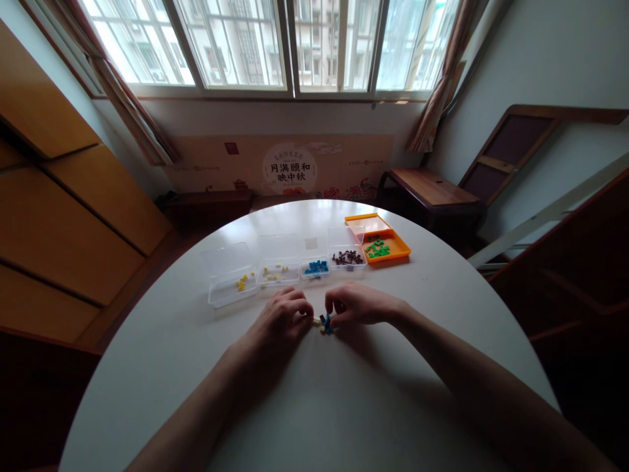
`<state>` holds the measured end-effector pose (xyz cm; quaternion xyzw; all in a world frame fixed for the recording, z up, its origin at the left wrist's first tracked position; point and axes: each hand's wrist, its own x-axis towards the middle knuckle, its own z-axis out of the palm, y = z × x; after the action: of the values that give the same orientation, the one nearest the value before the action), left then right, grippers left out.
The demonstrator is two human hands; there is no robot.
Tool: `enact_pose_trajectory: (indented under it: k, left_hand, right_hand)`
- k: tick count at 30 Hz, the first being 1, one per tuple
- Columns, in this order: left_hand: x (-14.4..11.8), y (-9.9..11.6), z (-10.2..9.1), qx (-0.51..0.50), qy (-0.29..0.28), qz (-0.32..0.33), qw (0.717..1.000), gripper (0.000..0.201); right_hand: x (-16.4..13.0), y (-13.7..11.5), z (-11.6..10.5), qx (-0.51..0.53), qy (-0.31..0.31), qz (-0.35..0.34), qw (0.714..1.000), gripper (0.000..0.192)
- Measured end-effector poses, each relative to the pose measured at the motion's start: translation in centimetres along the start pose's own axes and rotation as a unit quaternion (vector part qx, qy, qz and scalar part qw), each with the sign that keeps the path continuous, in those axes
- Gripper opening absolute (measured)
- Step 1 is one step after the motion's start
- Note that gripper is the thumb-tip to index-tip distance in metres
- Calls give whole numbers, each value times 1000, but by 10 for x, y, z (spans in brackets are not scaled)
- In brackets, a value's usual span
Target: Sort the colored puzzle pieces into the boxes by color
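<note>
Between the fingers sits a tiny cluster of blue, yellow and dark bricks point(325, 323). On the round white table point(344, 406), clear plastic boxes hold yellow point(241, 282), blue point(316, 267) and dark brown pieces point(348, 258); the orange tray point(399, 247) near the far edge holds green ones point(377, 249).

Bright window point(295, 46) backlight, dim foreground, warped edges.

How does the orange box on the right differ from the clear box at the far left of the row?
The orange box is opaque and coloured; the clear box is see-through. The orange box holds green pieces; the clear box holds a few yellow pieces. The orange box lies at the right end of the row, the clear box at the left end. Both lie open on the white table, lids back.
</note>
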<state>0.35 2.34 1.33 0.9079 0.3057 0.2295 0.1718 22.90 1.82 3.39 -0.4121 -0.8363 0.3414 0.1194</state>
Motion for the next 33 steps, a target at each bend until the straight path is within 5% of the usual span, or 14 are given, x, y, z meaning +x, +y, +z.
enact_pose_trajectory:
  k: [6,30,33]
  left_hand:
    - [1,-6,1,-25,71,-6,997,13]
    - [4,-2,4,25,180,28,983,10]
    - [4,-3,1,54,251,-29,966,12]
  right_hand:
    - [4,-5,7,65,113,-6,991,12]
    - [13,1,24,78,189,-21,979,12]
    - [12,-1,23,62,177,0,982,8]
